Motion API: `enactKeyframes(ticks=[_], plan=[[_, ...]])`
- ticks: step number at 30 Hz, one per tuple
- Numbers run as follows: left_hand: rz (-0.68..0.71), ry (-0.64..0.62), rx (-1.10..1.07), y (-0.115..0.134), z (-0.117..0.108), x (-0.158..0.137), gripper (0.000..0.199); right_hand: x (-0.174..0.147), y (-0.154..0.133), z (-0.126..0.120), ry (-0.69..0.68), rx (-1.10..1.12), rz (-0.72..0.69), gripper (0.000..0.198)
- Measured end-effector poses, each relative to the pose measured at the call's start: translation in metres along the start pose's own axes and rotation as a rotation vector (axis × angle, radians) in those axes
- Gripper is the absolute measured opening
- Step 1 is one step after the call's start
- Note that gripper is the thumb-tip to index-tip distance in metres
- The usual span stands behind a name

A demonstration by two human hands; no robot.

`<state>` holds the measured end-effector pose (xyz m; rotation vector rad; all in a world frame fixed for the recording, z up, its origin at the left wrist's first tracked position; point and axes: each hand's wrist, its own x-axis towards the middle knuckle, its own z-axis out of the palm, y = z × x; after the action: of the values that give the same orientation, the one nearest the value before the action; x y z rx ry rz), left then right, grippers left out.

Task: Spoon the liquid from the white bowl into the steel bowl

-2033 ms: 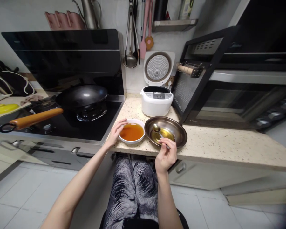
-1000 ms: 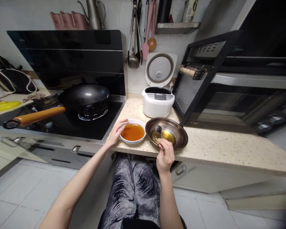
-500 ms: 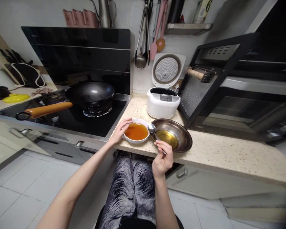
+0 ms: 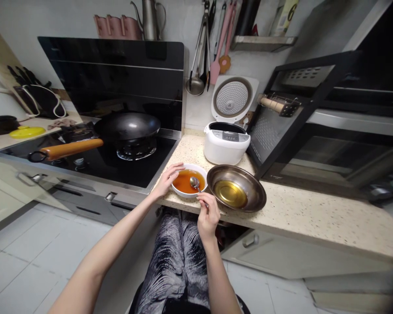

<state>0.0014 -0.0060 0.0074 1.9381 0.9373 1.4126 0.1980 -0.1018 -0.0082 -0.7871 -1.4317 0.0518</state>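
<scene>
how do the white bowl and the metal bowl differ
The white bowl is smaller than the metal bowl. The white bowl contains reddish-orange liquid, the metal bowl yellow liquid. The left hand touches the white bowl's rim, not the metal bowl. The spoon is over the white bowl, not the metal one. Both sit on the speckled countertop.

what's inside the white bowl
The white bowl holds amber liquid, with the spoon in or just above it. The spoon hides what's beneath; the bottom isn't discernible.
</scene>
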Motion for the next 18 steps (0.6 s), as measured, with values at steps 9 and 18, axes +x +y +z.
enactKeyframes(ticks=[9,18], plan=[[0.0,0.005,-0.006,-0.0005,-0.0001,0.0003,0.036,-0.0012,-0.0028,0.0025,0.013,0.02,0.072,0.018],[-0.004,0.008,-0.006,-0.0016,0.0004,0.0007,0.036,-0.003,-0.002,0.0024,0.079,0.093,0.19,0.018]])
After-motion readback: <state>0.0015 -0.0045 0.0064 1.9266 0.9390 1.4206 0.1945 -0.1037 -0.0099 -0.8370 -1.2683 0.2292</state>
